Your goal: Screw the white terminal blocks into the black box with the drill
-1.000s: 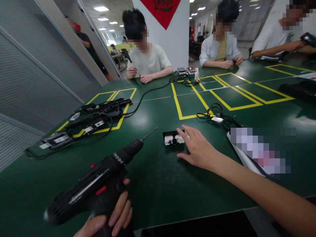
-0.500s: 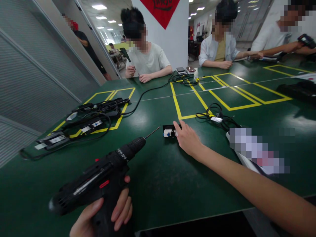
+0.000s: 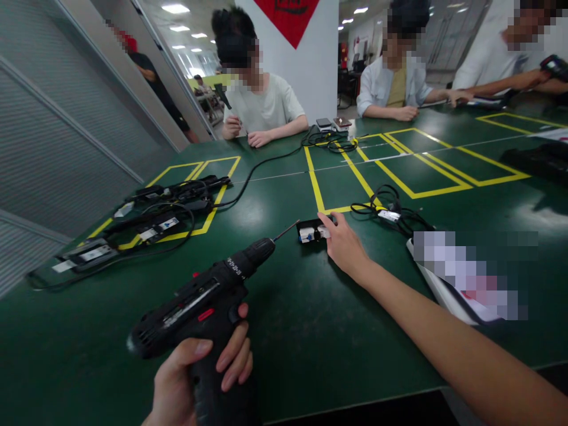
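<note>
A black power drill (image 3: 199, 296) with a long thin bit is gripped in my left hand (image 3: 204, 367), fingers wrapped round its handle. The bit's tip is at the left end of a small black case (image 3: 314, 231) with white and blue parts, on the green table (image 3: 284, 331). Whether the tip touches the case cannot be told. My right hand (image 3: 344, 239) holds the case's right end between its fingers, which hide that part.
Black power strips and cables (image 3: 160, 222) lie at the left. A coiled cable (image 3: 388, 207) and a white-edged box (image 3: 444, 284) are at the right. Yellow tape (image 3: 317, 189) marks the table. Several people are beyond it, one (image 3: 266, 106) opposite.
The drill in my left hand has moved right and slightly up, bringing the bit's tip to the case's left end. My right hand still holds the case.
</note>
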Demonstrator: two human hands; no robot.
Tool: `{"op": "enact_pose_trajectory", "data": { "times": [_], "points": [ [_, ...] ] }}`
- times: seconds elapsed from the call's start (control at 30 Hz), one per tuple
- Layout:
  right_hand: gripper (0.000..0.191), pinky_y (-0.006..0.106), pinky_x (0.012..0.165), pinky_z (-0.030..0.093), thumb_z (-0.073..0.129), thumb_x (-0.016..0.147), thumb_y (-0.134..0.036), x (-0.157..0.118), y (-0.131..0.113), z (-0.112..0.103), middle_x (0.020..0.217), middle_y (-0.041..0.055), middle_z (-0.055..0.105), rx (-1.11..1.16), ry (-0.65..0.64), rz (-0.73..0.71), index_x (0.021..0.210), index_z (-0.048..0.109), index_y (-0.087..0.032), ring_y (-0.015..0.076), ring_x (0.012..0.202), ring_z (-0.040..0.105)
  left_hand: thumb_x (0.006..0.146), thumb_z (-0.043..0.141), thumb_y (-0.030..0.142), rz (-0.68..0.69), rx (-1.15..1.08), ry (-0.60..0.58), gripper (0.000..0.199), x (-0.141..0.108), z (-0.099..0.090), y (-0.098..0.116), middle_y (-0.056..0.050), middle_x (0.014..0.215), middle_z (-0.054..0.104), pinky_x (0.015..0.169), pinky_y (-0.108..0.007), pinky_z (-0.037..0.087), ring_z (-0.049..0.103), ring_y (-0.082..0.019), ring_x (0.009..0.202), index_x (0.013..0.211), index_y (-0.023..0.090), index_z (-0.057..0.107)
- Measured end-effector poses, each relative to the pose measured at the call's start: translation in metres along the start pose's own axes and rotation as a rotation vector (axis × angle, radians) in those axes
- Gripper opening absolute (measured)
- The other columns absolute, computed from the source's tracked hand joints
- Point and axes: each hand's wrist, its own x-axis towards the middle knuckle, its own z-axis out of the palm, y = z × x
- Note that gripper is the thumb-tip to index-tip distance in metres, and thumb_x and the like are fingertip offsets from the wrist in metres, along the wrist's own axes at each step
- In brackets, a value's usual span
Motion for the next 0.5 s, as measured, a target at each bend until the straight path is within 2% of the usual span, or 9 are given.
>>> {"op": "enact_pose_trajectory", "data": {
  "times": [0.13,0.3,0.5],
  "points": [
    [0.060,0.038,0.089,0.046,0.040,0.079,-0.001,0.001,0.000,0.001,0.124,0.0156,0.046,0.006,0.002,0.004,0.137,0.036,-0.017,0.0250,0.104,0.052,0.072,0.048,0.028,-0.032,0.005,-0.030,0.039,0.008,-0.008,0.006,0.005,0.052,0.038,0.046,-0.031,0.043,0.039,-0.010,0.038,0.106,0.010,0.049],
    [0.058,0.039,0.090,0.045,0.041,0.081,-0.003,0.001,-0.002,0.001,0.123,0.0158,0.047,0.028,0.001,0.011,0.137,0.034,-0.015,0.0263,0.106,0.051,0.076,0.044,0.029,-0.107,-0.052,-0.047,0.034,0.011,-0.008,-0.002,0.006,0.051,0.034,0.043,-0.028,0.042,0.033,-0.008,0.035,0.104,0.010,0.050],
    [0.058,0.039,0.092,0.044,0.043,0.080,-0.004,0.003,-0.003,-0.001,0.122,0.0169,0.048,0.015,0.000,0.008,0.137,0.033,-0.013,0.0277,0.107,0.050,0.077,0.046,0.033,-0.095,0.004,-0.155,0.038,0.001,-0.012,-0.009,0.004,0.052,0.039,0.047,-0.032,0.044,0.040,-0.011,0.038,0.108,0.012,0.051]
  ]
}}
